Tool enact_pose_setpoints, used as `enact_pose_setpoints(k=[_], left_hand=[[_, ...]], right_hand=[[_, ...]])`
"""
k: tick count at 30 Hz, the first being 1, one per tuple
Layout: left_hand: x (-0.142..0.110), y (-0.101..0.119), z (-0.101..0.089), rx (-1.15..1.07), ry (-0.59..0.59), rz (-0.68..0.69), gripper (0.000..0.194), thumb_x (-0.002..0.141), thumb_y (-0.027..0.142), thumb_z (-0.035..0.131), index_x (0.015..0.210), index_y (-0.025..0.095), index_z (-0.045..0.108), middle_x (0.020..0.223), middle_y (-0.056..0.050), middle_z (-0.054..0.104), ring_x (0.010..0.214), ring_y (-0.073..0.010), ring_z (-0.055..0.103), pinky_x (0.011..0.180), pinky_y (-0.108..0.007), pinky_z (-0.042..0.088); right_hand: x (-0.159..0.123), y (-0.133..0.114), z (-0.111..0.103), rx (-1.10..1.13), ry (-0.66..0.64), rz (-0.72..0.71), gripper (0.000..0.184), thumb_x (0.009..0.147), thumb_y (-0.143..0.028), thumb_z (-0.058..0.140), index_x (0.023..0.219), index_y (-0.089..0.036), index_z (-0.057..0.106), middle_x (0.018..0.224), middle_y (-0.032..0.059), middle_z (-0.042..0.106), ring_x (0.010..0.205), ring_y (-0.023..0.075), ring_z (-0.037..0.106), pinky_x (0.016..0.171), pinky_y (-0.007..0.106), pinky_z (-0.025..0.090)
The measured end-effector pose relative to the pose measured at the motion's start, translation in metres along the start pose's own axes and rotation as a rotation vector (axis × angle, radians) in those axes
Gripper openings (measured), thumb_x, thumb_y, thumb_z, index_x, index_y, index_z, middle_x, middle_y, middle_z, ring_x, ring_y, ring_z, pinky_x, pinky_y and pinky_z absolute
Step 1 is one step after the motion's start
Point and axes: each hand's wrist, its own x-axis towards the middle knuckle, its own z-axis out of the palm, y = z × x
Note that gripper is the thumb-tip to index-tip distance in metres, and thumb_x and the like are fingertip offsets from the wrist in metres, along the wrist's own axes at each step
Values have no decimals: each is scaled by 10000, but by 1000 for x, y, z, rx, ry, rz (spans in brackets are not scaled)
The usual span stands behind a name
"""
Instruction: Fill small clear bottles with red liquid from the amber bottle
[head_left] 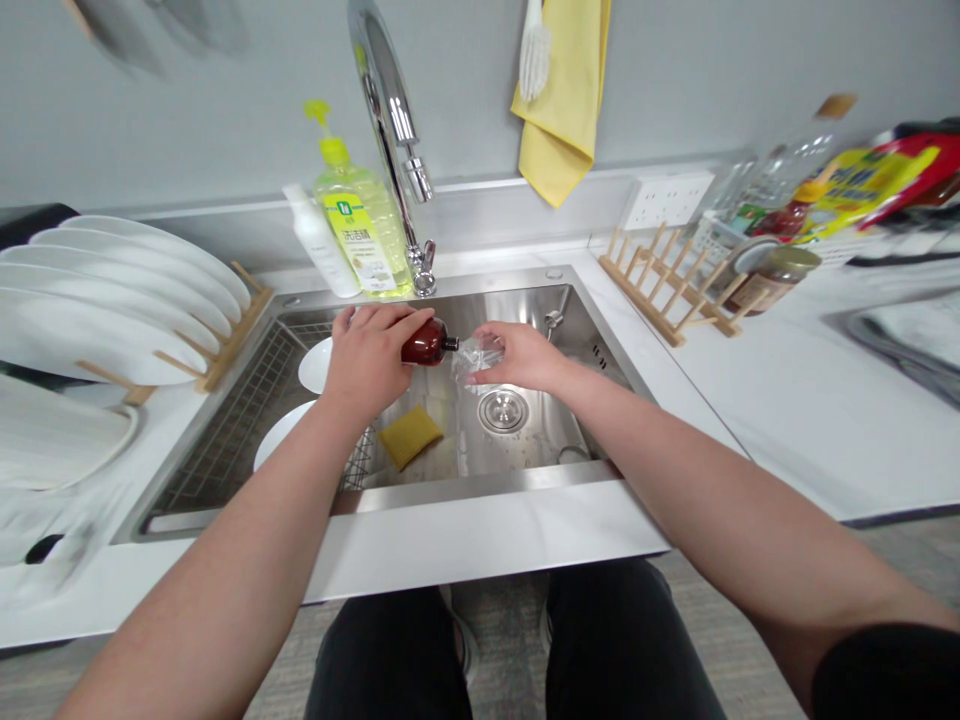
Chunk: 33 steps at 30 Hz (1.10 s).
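Note:
My left hand (pixel 367 355) is wrapped round a small dark brown bottle (pixel 426 342), held on its side over the steel sink (pixel 585 310) with its neck pointing right. My right hand (pixel 517 355) grips a small clear glass (pixel 474 358) right at the bottle's mouth. Both hands hover above the sink basin, just over the drain (pixel 503 410). A yellow sponge (pixel 409 435) lies on the sink floor below my left hand.
White plates (pixel 281 432) rest on a wire rack in the sink's left half. A tall faucet (pixel 390 110), green dish soap (pixel 360 215) and a white bottle (pixel 319 245) stand behind. Plate racks sit left (pixel 120 290) and right (pixel 667 280); jars and packets far right.

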Motion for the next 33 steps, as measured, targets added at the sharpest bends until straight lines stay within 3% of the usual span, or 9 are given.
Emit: enact_pose_setpoints(k=[33], left_hand=[[-1,2,-2,-14,4,-6,830,874,167,740,1665,400,641,1589,-87,714,1493,-418,577,1335,-643,253]], right_hand=[[1,2,1,7,3,-5,645,671,-484,1072,1212,-257,804,1141,54,854,1036,303,811,937,412,635]])
